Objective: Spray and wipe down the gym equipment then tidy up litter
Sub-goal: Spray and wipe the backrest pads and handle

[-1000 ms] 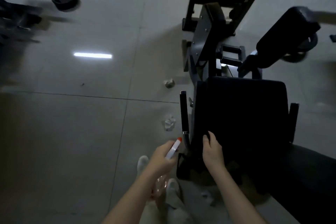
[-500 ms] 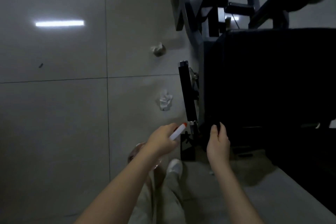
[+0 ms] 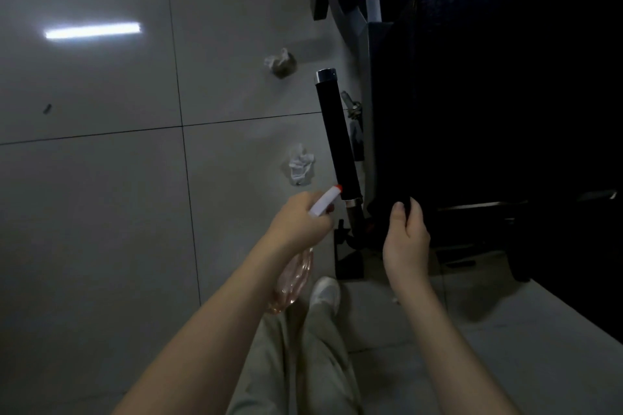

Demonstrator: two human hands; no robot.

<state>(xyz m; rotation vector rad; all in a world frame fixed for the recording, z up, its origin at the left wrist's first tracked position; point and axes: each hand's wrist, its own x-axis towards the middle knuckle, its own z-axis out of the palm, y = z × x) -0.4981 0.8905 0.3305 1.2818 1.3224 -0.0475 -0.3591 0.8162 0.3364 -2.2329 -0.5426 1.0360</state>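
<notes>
The spray bottle [image 3: 295, 276], with a clear pinkish body and a white, orange-tipped nozzle, tilts in the left hand [image 3: 300, 221], its nozzle at the lower end of the black handle [image 3: 335, 135] beside the black seat pad [image 3: 488, 94]. A white crumpled tissue [image 3: 300, 165] and a greyer wad [image 3: 281, 64] lie on the floor left of the handle.

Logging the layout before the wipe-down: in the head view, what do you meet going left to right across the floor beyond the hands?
small dark speck → crumpled white tissue → black handle → black seat pad. The other litter wad overlaps the tissue sideways, so it is left out.
</notes>
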